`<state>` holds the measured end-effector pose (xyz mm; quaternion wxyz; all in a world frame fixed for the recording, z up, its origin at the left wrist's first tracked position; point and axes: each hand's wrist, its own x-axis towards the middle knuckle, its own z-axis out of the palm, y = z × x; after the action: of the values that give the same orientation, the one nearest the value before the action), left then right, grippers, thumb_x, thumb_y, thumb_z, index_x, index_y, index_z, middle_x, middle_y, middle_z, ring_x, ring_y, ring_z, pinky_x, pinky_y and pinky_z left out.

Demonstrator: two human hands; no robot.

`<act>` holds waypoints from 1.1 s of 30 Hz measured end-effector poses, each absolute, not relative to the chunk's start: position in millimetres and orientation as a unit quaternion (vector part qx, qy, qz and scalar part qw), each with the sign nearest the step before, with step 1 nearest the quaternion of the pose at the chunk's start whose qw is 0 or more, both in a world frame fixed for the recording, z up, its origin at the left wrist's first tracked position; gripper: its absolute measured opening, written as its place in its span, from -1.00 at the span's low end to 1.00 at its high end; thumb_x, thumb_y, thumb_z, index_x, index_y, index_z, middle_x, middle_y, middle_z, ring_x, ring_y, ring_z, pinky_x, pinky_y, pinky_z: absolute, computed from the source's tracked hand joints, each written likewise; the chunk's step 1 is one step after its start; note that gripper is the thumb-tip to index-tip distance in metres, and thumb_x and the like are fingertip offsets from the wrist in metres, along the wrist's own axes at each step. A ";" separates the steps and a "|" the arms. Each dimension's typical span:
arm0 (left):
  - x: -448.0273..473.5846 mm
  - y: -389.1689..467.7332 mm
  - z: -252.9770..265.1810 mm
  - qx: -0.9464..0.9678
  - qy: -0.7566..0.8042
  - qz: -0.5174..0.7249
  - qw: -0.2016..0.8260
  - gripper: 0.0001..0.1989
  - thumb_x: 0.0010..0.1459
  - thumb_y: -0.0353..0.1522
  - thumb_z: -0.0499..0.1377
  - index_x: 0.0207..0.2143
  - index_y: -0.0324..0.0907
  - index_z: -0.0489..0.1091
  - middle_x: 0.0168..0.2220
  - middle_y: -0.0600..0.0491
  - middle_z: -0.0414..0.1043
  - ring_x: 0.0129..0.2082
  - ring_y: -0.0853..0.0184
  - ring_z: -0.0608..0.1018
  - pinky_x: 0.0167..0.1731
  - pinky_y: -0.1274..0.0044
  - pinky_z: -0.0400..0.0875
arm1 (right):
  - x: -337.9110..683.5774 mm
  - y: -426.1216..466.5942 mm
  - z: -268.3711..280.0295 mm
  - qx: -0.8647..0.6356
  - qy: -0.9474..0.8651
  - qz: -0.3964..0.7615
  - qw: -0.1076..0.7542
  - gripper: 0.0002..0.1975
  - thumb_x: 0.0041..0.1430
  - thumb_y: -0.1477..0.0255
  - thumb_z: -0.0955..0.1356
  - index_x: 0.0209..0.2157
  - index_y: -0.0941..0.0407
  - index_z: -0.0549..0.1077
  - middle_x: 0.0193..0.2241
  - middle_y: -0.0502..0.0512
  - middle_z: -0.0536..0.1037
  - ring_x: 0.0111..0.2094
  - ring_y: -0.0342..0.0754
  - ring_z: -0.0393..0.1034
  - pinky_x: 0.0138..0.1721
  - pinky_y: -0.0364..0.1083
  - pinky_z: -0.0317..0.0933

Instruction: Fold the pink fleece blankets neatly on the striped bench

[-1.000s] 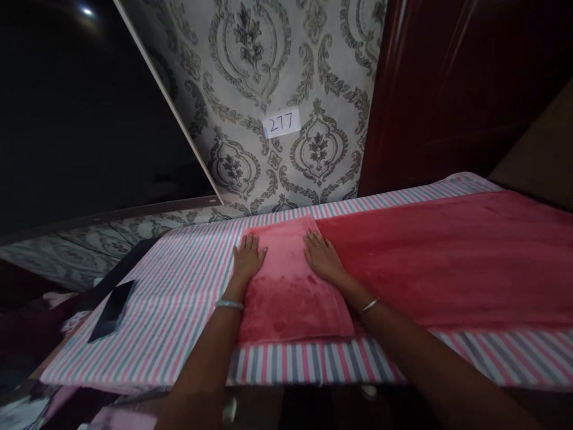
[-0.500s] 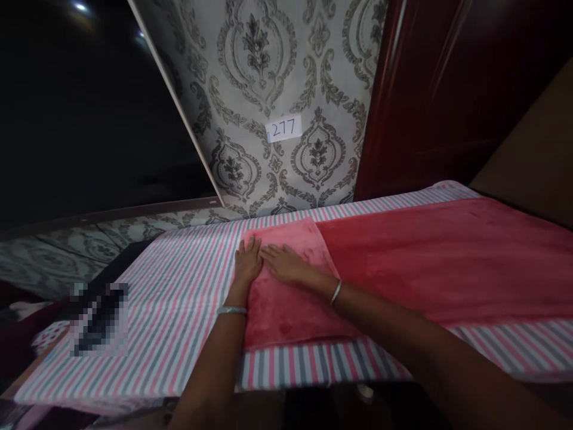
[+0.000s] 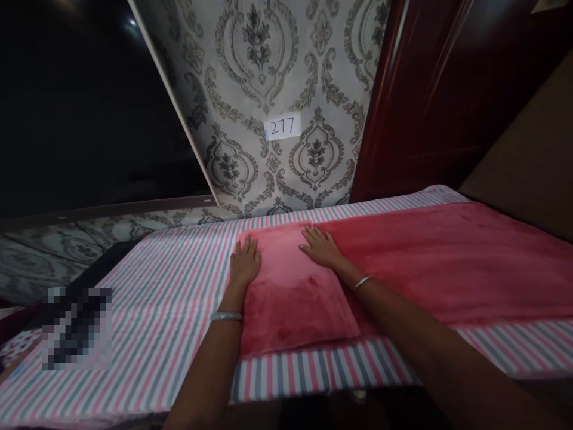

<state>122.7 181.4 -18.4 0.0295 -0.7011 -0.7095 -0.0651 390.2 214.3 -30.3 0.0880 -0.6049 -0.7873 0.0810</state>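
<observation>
A long red plush cloth (image 3: 430,263) lies across the table, its left end folded over into a flap (image 3: 286,316). My left hand (image 3: 245,263) rests flat on the flap's left folded edge, fingers apart and pointing away from me. On the far right part of the flap, near its loose edge, my right hand (image 3: 321,246) lies flat with fingers spread. Neither hand grasps anything. Between them the pile looks lighter and smooth, while the nearer part of the flap is darker.
A striped sheet (image 3: 170,298) in pink, grey and white covers the table. Behind it stand a patterned wall with a paper label (image 3: 282,126), a dark screen (image 3: 89,113) at left and a dark red wooden panel (image 3: 425,107) at right. A pixelated patch hides something at lower left.
My right hand has slid right across the flap, away from my left hand, leaving a lighter smoothed area. The left hand stays at the folded edge. The view has shifted slightly.
</observation>
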 end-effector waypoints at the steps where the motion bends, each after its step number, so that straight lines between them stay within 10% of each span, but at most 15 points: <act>1: 122.4 181.5 -18.8 -0.702 -0.708 -0.067 0.033 -0.42 0.42 -0.18 -0.16 0.42 -0.06 0.10 0.50 0.03 -0.10 0.46 0.00 0.04 0.30 0.14 0.23 | 389.9 214.2 -30.5 -0.605 -0.787 0.080 0.089 -0.31 0.44 0.09 0.09 0.47 0.09 -0.02 0.48 0.17 -0.15 0.47 0.14 -0.26 0.38 0.29 -0.21; 15: 123.4 179.9 -18.7 -0.708 -0.701 -0.049 0.069 -0.43 0.42 -0.24 -0.15 0.42 -0.12 0.11 0.49 0.00 -0.08 0.44 -0.04 0.08 0.27 0.14 0.28 | 274.7 221.8 -5.0 -0.412 -0.903 0.056 0.109 -0.45 0.47 0.36 0.07 0.40 0.15 0.16 0.43 0.17 0.10 0.45 0.08 -0.13 0.41 0.22 -0.26; 33: 127.9 177.9 -13.8 -0.705 -0.706 -0.064 0.019 -0.43 0.40 -0.25 -0.14 0.42 -0.11 0.10 0.49 0.00 -0.07 0.45 -0.03 0.05 0.29 0.08 0.23 | 371.0 250.8 -12.0 -0.666 -0.733 0.124 0.064 -0.30 0.47 0.12 0.06 0.48 0.18 -0.09 0.48 0.28 -0.17 0.47 0.17 -0.29 0.38 0.32 -0.24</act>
<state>127.9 177.9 -13.8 0.0192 -0.7046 -0.7064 -0.0644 371.0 250.8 -12.0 0.0635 -0.6662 -0.7327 0.1240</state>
